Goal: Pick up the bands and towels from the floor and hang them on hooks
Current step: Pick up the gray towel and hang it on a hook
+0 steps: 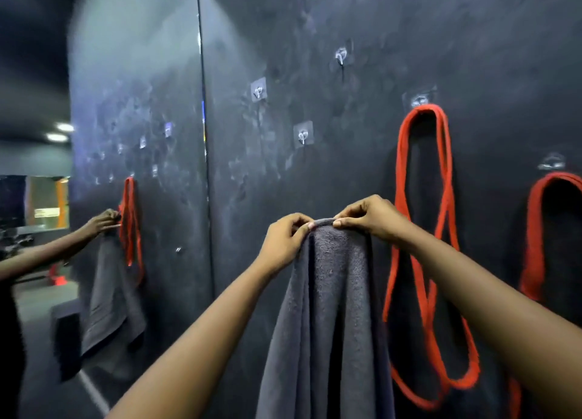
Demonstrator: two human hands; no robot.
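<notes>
Pinching the top fold of the grey towel (327,308), our left hand (283,242) and right hand (368,217) press it near the dark wall (346,9) while its length hangs down between our forearms. We judge the hanging step is under way; whether a hook sits behind the fold is hidden. Next, the fold needs seating over a prong, perhaps the bare hook (303,135) just above. Close on the right hangs a red band (425,229), which could snag; a second band (535,245) hangs farther right, and a mirror (126,103) stands left.
</notes>
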